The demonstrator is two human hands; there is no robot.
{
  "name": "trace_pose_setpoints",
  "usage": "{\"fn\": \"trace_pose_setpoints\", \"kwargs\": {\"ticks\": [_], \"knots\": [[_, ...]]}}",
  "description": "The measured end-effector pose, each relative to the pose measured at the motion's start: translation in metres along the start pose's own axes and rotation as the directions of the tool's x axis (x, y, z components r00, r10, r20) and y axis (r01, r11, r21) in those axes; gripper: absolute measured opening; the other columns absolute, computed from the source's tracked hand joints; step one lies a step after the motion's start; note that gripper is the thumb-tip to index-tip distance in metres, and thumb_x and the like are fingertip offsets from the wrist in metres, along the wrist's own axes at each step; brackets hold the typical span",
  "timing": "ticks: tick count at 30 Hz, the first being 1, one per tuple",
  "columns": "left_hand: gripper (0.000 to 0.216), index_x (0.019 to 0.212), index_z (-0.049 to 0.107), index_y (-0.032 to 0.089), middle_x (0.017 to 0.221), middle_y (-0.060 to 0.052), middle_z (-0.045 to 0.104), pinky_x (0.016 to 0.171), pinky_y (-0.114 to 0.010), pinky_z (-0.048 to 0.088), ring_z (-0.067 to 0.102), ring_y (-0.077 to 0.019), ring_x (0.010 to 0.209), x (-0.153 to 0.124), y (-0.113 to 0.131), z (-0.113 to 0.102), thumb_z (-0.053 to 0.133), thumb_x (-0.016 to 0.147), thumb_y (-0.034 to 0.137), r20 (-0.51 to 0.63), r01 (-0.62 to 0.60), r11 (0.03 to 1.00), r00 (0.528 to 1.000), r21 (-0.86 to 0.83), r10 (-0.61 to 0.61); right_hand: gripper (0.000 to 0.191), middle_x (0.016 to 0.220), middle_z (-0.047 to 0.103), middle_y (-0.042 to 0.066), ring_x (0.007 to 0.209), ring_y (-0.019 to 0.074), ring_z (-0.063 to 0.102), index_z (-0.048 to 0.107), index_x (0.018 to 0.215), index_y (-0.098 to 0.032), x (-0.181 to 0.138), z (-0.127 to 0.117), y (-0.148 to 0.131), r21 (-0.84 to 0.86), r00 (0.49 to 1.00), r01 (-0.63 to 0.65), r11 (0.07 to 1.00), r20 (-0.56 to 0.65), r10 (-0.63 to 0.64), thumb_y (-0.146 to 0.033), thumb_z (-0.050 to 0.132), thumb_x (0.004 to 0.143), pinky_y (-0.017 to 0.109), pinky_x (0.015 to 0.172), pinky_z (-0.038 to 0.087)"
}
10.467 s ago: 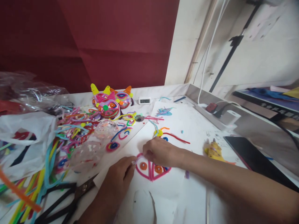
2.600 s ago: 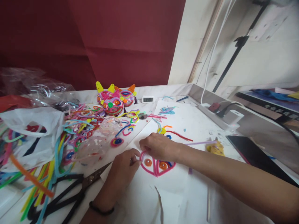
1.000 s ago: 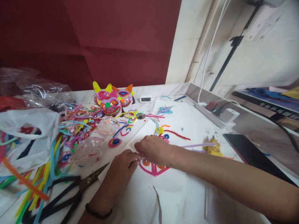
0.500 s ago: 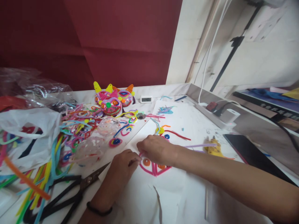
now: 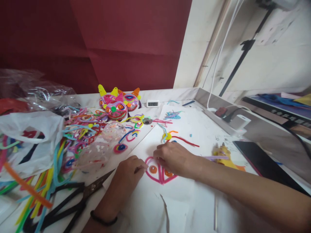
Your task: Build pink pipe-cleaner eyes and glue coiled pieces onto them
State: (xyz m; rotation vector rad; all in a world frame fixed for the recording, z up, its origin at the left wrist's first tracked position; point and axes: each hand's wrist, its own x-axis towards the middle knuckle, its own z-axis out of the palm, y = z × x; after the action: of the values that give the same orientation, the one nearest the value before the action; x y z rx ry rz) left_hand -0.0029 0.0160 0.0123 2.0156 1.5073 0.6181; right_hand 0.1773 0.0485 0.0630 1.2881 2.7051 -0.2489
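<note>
A pink pipe-cleaner shape (image 5: 155, 179) lies on white paper (image 5: 136, 207), with two rounded loops meeting at a point at the bottom. Inside each loop sits an orange coil (image 5: 153, 169); the right one is partly covered. At the left edge of the shape, my left hand (image 5: 130, 174) is closed, thumb and forefinger pinching the pink pipe cleaner. My right hand (image 5: 175, 158) is curled over the upper right of the shape, its fingertips bent down and partly hidden. What those fingers grip cannot be made out.
Large black-handled scissors (image 5: 84, 195) lie at my left, beside loose pipe cleaners (image 5: 40, 191) and a white plastic bag (image 5: 52, 129). Decorated masks (image 5: 116, 108) and a small digital clock (image 5: 152, 103) stand behind. A black phone-like slab (image 5: 262, 165) and yellow figure (image 5: 224, 157) are right.
My right hand has moved right along the pink shape, uncovering the top of its left loop. My left hand stays at the left edge.
</note>
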Motion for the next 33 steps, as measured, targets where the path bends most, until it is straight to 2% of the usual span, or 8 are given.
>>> {"fn": "trace_pose_setpoints", "kwargs": {"ticks": [8,16,26,33], "knots": [[0.019,0.070,0.067,0.019,0.076,-0.002,0.064,0.067,-0.025,0.042,0.060,-0.0151,0.072,0.001,-0.004,0.002,0.050,0.078,0.018,0.004,-0.019,1.000,1.000,-0.008,0.019,0.016,0.078,0.069,0.006,0.070,0.0139,0.060,0.066,0.076,-0.014,-0.004,0.010,-0.001,0.166,0.997,-0.017,0.986,-0.067,0.029,-0.007,0.053,0.080,0.022,0.061,0.036],[0.020,0.071,0.068,0.019,0.074,-0.002,0.063,0.066,-0.025,0.041,0.059,-0.0154,0.071,0.001,-0.006,0.004,0.049,0.078,0.018,0.000,-0.033,0.999,0.999,-0.012,0.033,0.018,0.073,0.070,0.002,0.063,0.0110,0.059,0.069,0.076,-0.015,-0.004,0.018,0.003,0.329,0.994,-0.002,0.944,-0.106,0.038,-0.005,0.054,0.078,0.020,0.061,0.039],[0.020,0.072,0.069,0.018,0.078,-0.003,0.066,0.069,-0.027,0.042,0.061,-0.0169,0.074,0.000,-0.004,0.003,0.049,0.076,0.016,0.012,-0.019,1.000,1.000,-0.006,0.019,0.026,0.077,0.069,0.004,0.067,0.0120,0.057,0.071,0.071,-0.015,-0.006,0.007,0.004,0.372,0.999,0.004,0.928,-0.039,0.011,0.002,0.052,0.073,0.020,0.061,0.038],[0.020,0.073,0.069,0.019,0.078,-0.002,0.065,0.069,-0.026,0.042,0.061,-0.0162,0.074,0.001,-0.005,0.004,0.050,0.075,0.015,0.001,-0.009,1.000,1.000,-0.002,0.009,0.030,0.070,0.069,0.002,0.066,0.0122,0.058,0.072,0.069,-0.016,-0.002,0.003,-0.002,0.390,0.995,-0.099,0.916,0.039,0.092,0.005,0.050,0.068,0.020,0.059,0.039]]}}
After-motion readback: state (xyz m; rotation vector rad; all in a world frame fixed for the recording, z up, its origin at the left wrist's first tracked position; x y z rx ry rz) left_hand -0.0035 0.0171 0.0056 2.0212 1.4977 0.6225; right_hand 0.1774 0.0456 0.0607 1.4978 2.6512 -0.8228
